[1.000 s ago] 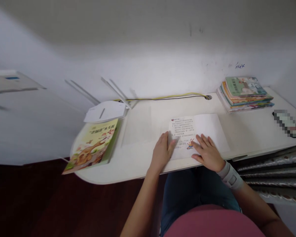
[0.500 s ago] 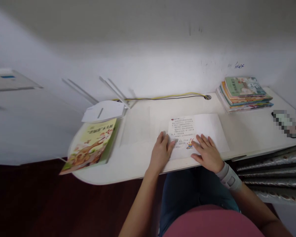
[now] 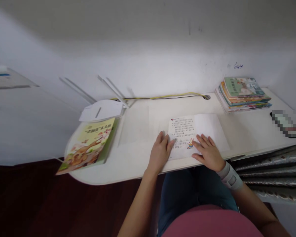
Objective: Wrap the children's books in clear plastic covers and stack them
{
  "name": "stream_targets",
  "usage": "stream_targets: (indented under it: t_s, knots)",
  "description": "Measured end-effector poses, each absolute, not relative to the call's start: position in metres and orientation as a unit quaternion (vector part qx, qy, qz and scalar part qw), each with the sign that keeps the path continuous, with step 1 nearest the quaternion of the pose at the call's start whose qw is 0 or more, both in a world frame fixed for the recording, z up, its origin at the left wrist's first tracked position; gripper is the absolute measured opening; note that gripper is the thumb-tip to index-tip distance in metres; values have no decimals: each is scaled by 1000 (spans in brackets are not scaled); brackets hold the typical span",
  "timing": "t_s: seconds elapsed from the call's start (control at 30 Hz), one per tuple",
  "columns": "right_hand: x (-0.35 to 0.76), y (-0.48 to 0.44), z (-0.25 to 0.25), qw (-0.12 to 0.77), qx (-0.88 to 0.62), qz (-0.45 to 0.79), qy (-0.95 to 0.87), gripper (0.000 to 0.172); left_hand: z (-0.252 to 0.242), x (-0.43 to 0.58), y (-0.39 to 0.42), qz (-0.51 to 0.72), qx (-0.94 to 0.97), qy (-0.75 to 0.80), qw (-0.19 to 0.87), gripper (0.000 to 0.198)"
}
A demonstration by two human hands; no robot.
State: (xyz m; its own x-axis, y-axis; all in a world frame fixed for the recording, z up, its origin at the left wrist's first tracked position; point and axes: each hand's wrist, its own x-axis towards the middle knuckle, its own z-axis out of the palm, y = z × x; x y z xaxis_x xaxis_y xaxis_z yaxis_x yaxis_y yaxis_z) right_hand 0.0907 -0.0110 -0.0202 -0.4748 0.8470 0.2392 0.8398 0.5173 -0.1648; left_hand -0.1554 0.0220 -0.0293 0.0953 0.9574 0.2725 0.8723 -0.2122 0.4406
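Note:
An open book with printed text and a small picture lies on the white desk near its front edge. My left hand lies flat on the book's left edge, fingers stretched out. On the lower middle of the page rests my right hand, fingers spread and flat, with a grey band round its wrist. Neither hand holds anything.
A yellow-green picture book lies at the desk's left end, overhanging the edge, with a white router and its antennas behind it. A yellow and black cable runs along the wall. A stack of books sits at the back right.
The view has drifted slightly, so things on the left sit a little further left. Both hands stay flat on the open book.

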Motion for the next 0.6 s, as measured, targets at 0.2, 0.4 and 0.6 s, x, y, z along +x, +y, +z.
stream_targets:
  t_s: [0.2, 0.4, 0.6]
  knots:
    - [91, -11, -20, 151, -500, 16, -853, 53, -27, -153, 21, 253, 739, 620, 74, 58]
    - [93, -11, -19, 146, -497, 16, -855, 54, -28, -153, 21, 249, 732, 630, 78, 61]
    - [99, -11, -20, 150, -494, 16, -856, 53, -27, -154, 21, 247, 737, 625, 76, 59]
